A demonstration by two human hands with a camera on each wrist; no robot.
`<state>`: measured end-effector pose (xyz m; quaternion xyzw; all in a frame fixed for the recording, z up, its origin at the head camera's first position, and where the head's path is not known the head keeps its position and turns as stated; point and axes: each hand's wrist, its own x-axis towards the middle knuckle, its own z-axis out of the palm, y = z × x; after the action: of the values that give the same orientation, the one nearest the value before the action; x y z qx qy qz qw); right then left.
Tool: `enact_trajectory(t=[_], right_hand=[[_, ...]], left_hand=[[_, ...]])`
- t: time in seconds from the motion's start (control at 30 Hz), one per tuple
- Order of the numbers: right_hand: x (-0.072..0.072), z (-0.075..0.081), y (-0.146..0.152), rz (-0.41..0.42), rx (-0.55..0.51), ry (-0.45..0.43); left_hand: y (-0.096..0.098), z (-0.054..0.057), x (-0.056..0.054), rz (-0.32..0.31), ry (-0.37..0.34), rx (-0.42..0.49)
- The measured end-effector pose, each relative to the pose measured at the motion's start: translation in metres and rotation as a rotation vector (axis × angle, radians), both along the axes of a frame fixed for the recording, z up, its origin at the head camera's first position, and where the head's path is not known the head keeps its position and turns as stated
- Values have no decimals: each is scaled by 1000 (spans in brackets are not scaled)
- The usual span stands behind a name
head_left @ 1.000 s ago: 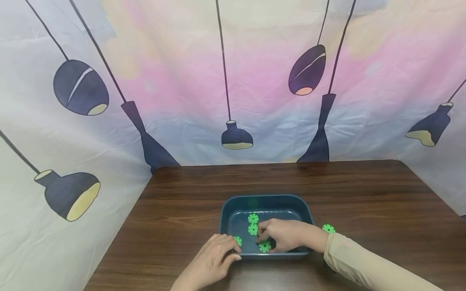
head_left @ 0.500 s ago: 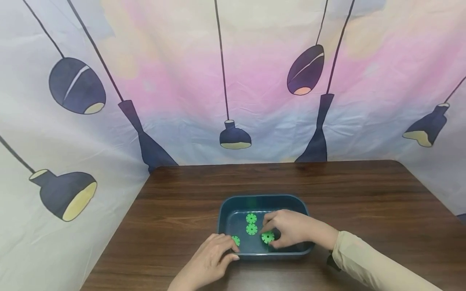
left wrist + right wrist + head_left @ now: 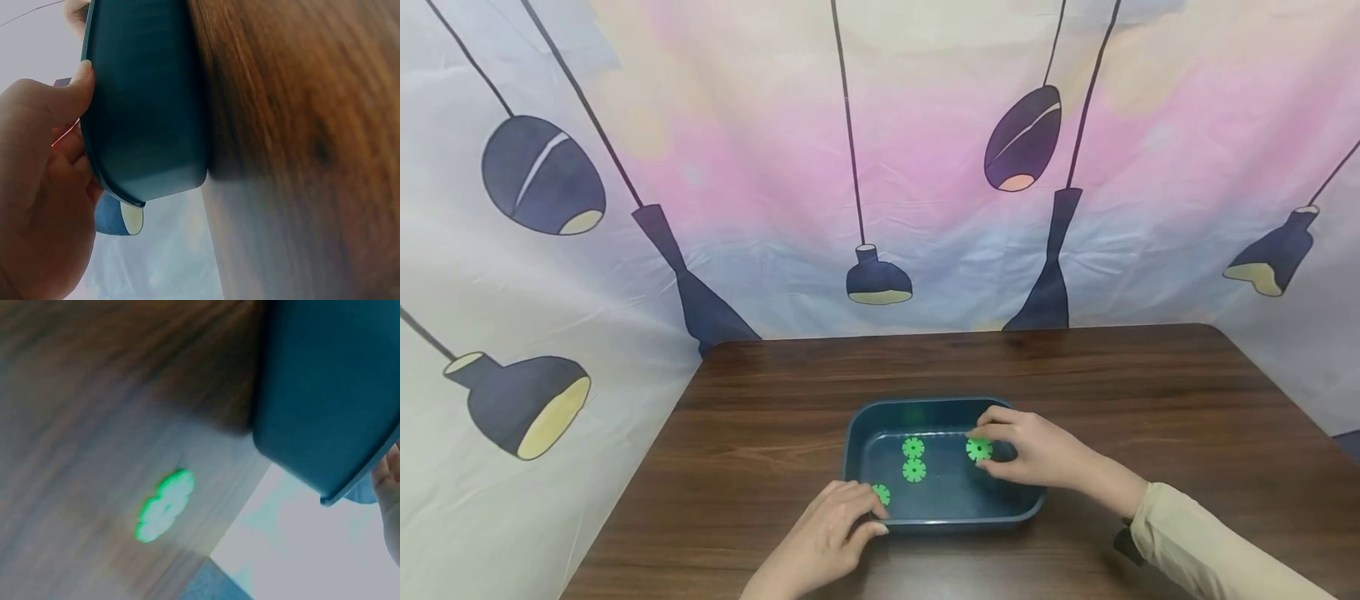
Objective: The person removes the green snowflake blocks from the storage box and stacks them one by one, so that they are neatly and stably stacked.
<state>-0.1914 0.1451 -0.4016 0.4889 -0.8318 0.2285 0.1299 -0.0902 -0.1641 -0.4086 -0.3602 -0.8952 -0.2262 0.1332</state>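
A dark teal tray (image 3: 940,523) holds several green notched plastic discs. My left hand (image 3: 823,533) grips its near-left rim; in the left wrist view the thumb (image 3: 78,87) lies on the outer side of the wall and the fingers reach over the rim. Beside those fingers lies one green disc (image 3: 882,495), partly hidden. Two more, an upper disc (image 3: 913,448) and a lower disc (image 3: 913,471), lie one behind the other, touching or nearly so. Above the tray's right part, my right hand (image 3: 1037,448) pinches another green disc (image 3: 979,450) between thumb and fingers.
On the brown wooden table (image 3: 760,433), to the tray's right, another green disc (image 3: 164,506) shows in the right wrist view; the right arm hides it in the head view. A cloth printed with lamps (image 3: 880,283) hangs behind the table.
My right hand has moved to the right and away from me, bringing the pinched disc from the tray's near middle to its right part. The left hand keeps its place on the rim.
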Motion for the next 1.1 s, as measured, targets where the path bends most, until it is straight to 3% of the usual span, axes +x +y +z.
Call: enact_trajectory(t=[0.2, 0.5, 0.7, 0.93, 1.1], right_hand=[[4, 3, 22, -70, -122, -5], [-1, 17, 62, -202, -232, 10], [-3, 12, 84, -284, -164, -25], [2, -13, 90, -299, -12, -174], [7, -23, 93, -337, 39, -211]], left_hand=[[2, -1, -3, -9, 48, 20], [7, -2, -7, -11, 46, 32], [7, -2, -9, -8, 57, 24], [-1, -1, -4, -3, 30, 5], [-2, -2, -5, -8, 6, 4]])
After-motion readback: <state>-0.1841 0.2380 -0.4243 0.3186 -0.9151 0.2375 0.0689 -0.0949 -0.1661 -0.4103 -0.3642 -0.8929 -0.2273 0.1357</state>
